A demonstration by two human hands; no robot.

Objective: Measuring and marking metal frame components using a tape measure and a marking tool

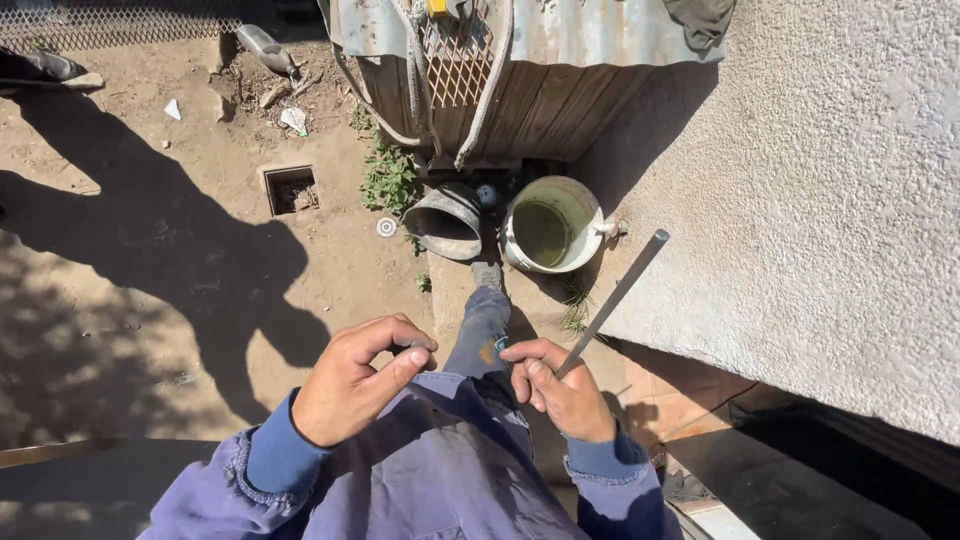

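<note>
Sunlit dirt yard beside a stucco wall (830, 200): the right hand (560, 390) gripped a thin metal rod (615, 300), while the left hand (350, 385) pinched something small, above a bucket (552, 228).

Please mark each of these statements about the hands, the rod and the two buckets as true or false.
1. The right hand grips a thin grey metal rod. True.
2. The left hand holds a hammer. False: its fingers pinch something too small to identify.
3. The white plastic bucket holds greenish liquid. True.
4. The dented grey metal bucket stands right of the white one. False: it stands left.
5. The rod rests inside the white bucket. False: it is held apart from it, pointing towards the wall.
</note>
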